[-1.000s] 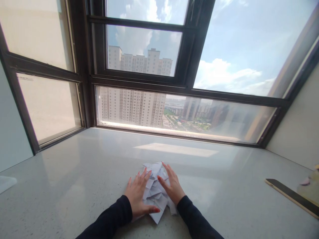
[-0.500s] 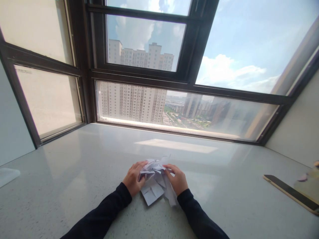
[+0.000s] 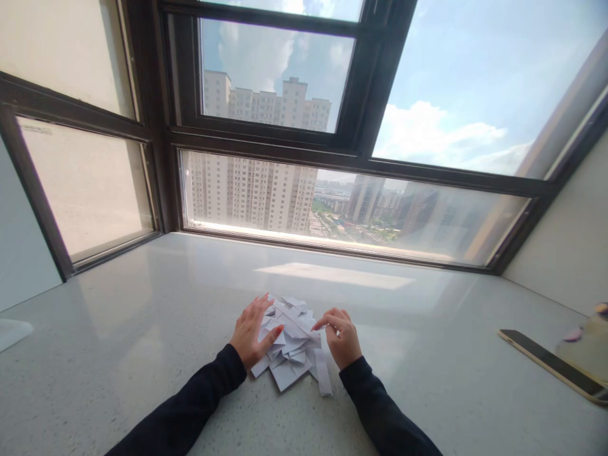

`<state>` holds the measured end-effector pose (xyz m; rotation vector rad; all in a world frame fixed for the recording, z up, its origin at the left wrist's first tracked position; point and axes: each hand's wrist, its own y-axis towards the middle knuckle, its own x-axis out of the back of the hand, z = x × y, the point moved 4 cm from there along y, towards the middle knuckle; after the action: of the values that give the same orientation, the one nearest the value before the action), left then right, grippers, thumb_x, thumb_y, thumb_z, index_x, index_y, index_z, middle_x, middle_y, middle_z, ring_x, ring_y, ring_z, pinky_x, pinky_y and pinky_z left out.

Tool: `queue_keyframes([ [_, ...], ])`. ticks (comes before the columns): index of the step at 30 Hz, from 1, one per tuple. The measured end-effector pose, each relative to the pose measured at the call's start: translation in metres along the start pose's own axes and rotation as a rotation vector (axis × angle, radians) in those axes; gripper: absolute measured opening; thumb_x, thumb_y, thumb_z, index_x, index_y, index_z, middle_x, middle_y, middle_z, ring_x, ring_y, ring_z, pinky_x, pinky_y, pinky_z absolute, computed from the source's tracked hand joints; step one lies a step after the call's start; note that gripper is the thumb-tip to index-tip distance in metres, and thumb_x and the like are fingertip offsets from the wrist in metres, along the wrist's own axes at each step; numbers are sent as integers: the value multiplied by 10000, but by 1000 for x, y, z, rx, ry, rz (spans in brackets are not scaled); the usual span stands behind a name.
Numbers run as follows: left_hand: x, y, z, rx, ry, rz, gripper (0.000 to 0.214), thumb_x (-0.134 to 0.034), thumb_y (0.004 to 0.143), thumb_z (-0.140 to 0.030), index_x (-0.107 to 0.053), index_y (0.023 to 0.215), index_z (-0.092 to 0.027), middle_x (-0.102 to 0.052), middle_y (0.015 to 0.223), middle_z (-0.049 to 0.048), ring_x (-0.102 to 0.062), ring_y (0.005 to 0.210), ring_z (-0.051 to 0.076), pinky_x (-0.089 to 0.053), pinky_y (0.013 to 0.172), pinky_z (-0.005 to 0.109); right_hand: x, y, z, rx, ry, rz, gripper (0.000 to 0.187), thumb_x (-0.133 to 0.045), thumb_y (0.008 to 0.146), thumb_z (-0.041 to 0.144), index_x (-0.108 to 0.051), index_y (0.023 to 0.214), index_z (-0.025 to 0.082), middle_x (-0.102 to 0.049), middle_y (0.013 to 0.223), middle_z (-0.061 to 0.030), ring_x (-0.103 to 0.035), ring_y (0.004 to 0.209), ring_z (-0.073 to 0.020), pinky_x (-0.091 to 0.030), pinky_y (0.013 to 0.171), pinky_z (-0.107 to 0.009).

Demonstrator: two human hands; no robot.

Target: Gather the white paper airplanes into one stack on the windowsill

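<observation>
A loose heap of folded and cut white paper pieces [image 3: 294, 342] lies on the speckled pale counter [image 3: 199, 405]. Over the left side of the heap rests my left hand [image 3: 255, 329], open, its fingers spread and its thumb stretched across the papers. At the heap's right edge is my right hand [image 3: 341, 334], its fingers curled in and the index fingertip against the paper there. Whether a piece is pinched between that finger and the thumb is hidden. One narrow paper strip [image 3: 323, 373] sticks out at the front right of the heap.
A phone [image 3: 546, 364] lies at the right, beside a translucent object [image 3: 586, 342] cut by the frame edge. Part of a whitish object [image 3: 14, 332] shows at the far left. Dark-framed windows [image 3: 356, 161] border the counter at the back.
The papers that were bunched up between both hands now lie spread in a lower heap. My left hand has opened out over them, and my right hand has curled its fingers.
</observation>
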<state>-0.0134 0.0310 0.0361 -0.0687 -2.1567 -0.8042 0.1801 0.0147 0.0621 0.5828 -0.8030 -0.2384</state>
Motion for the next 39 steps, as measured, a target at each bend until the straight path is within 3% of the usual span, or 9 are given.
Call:
queue_keyframes([
  [3, -4, -5, -7, 26, 126, 102, 622, -396, 674, -564, -300, 1197, -241, -266, 1305, 85, -265, 1152, 287, -206, 907, 495, 0, 1, -14, -129, 49, -37, 284, -344, 584, 64, -595, 575, 196, -507, 614, -19, -470, 635, -164, -369, 650, -296],
  [8, -3, -13, -18, 183, 245, 100, 650, -380, 651, -608, -324, 1190, -250, -218, 1327, 84, -306, 1119, 338, -173, 890, 542, -12, -4, -24, -243, 112, -5, 306, -378, 562, 76, -562, 788, 170, -501, 621, -11, -479, 590, -162, -386, 630, -308],
  [14, -20, -15, -15, 92, 84, 176, 801, -492, 549, -620, -263, 1223, -253, -211, 1326, 100, -277, 1134, 345, -223, 888, 527, -37, -12, -8, -312, 323, 165, 245, -328, 740, 262, -492, 905, 183, -563, 604, 8, -523, 460, -121, -416, 427, -232],
  [18, -23, -9, -15, -56, -106, 128, 691, -552, 606, -422, -300, 1201, -180, -234, 1307, 124, -267, 1156, 273, -285, 912, 420, -44, -14, 2, -380, 532, 217, 337, -412, 721, 406, -454, 966, 179, -589, 835, -43, -555, 537, -116, -404, 378, -194],
  [22, -13, -3, -18, -85, -231, 57, 528, -499, 600, -147, -406, 1120, -156, -370, 1225, 107, -324, 1128, 232, -292, 929, 385, -45, -15, 1, -508, 766, 242, 410, -550, 635, 402, -466, 972, 185, -590, 758, -15, -532, 529, -105, -392, 395, -182],
  [27, 0, 0, -25, -88, -303, -42, 370, -392, 691, -112, -477, 1050, -151, -477, 1124, 92, -403, 1069, 191, -333, 911, 355, -45, -16, -5, -510, 830, 203, 335, -580, 609, 356, -540, 889, 176, -588, 826, -34, -553, 674, -153, -438, 503, -234],
  [32, 5, 0, -26, -128, -313, -76, 381, -385, 700, -98, -459, 1069, -159, -480, 1118, 83, -404, 1066, 178, -338, 912, 343, -42, -11, -11, -456, 754, 154, 309, -615, 489, 132, -595, 795, 173, -621, 680, 8, -533, 553, -134, -414, 501, -236],
  [35, 8, 1, -22, -109, -278, -130, 398, -388, 689, -94, -449, 1075, -171, -466, 1130, 78, -395, 1072, 180, -332, 914, 354, -30, -6, -23, -479, 734, 59, 265, -560, 492, 101, -610, 743, 169, -618, 616, 18, -527, 550, -140, -405, 522, -244],
  [39, 8, 0, -16, -59, -172, -149, 396, -404, 695, -142, -440, 1089, -161, -440, 1157, 95, -390, 1076, 196, -331, 905, 362, -7, 2, -45, -512, 713, -149, 251, -515, 497, 109, -602, 726, 163, -621, 699, 4, -526, 612, -146, -394, 547, -240],
])
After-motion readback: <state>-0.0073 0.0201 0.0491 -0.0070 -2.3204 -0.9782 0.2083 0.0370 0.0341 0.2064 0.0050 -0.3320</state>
